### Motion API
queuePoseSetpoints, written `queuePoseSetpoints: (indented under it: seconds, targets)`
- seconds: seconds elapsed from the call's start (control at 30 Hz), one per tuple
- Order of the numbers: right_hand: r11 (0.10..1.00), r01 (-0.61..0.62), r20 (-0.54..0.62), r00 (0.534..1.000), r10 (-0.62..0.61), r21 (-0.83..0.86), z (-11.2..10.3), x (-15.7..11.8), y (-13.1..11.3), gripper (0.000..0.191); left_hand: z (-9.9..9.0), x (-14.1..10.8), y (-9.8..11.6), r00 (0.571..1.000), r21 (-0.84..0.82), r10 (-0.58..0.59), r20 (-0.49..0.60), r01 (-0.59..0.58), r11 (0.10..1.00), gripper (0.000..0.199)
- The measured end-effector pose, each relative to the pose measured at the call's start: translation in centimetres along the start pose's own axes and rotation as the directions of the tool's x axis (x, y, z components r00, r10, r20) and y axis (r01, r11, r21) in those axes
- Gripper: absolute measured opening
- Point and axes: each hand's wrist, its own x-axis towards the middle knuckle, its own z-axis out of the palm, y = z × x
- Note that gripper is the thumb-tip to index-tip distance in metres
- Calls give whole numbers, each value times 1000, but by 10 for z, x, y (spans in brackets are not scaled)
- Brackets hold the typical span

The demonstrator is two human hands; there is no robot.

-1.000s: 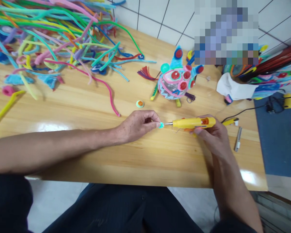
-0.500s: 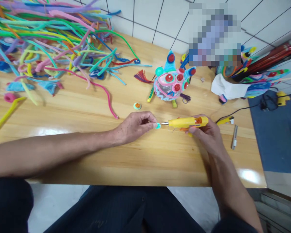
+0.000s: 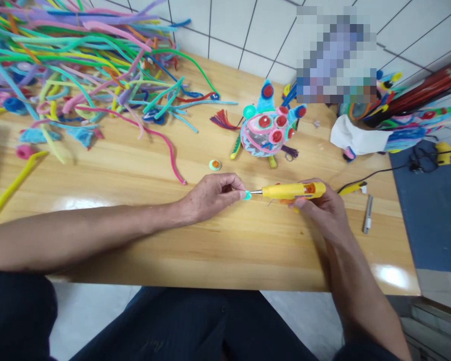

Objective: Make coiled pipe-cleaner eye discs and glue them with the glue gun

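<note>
Between thumb and fingertips, my left hand [image 3: 216,196] pinches a small turquoise piece [image 3: 247,195]. My right hand [image 3: 325,205] is wrapped round a yellow hot glue gun [image 3: 287,191]. The gun's metal nozzle points left, at or very near the turquoise piece; contact is hard to make out. Just beyond my left hand lies a small pale disc with an orange centre [image 3: 215,164]. Behind both hands stands a colourful fuzzy creature figure [image 3: 265,131] with blue horns, red round spots and short legs.
Many coloured pipe cleaners [image 3: 97,65] are heaped at the back left. A grey utility knife [image 3: 368,214] lies right of my right hand, near a black cord [image 3: 376,173]. White paper [image 3: 357,134] and a dark red cylinder [image 3: 417,93] are at the back right.
The whole view has shifted slightly, with things appearing a little further right. Both hands keep their holds, and the nozzle stays at the turquoise piece.
</note>
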Motion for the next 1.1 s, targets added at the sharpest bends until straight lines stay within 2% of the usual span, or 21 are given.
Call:
queuePoseSetpoints:
  seconds: [0.43, 0.63, 0.8, 0.97, 1.1]
  targets:
    - [1000, -7, 30, 1000, 7, 3, -1, 1, 0, 29, 0, 0, 0, 1000, -11, -18, 4, 18, 1000, 17]
    - [999, -25, -3, 1000, 25, 42, -3, 2, 3, 35, 0, 0, 1, 1000, -38, -17, 0, 17, 999, 19]
    - [998, -47, 38, 998, 45, 31, 2, 1, -2, 35, 0, 0, 1, 1000, -51, -19, 11, 19, 999, 18]
    - [999, -46, -1, 999, 46, 25, -1, 1, -2, 38, 0, 0, 1, 999, -53, -34, 3, 34, 998, 18]
    - [999, -44, 30, 999, 43, 25, 3, 1, -4, 36, 0, 0, 0, 1000, -52, -19, 5, 20, 998, 19]
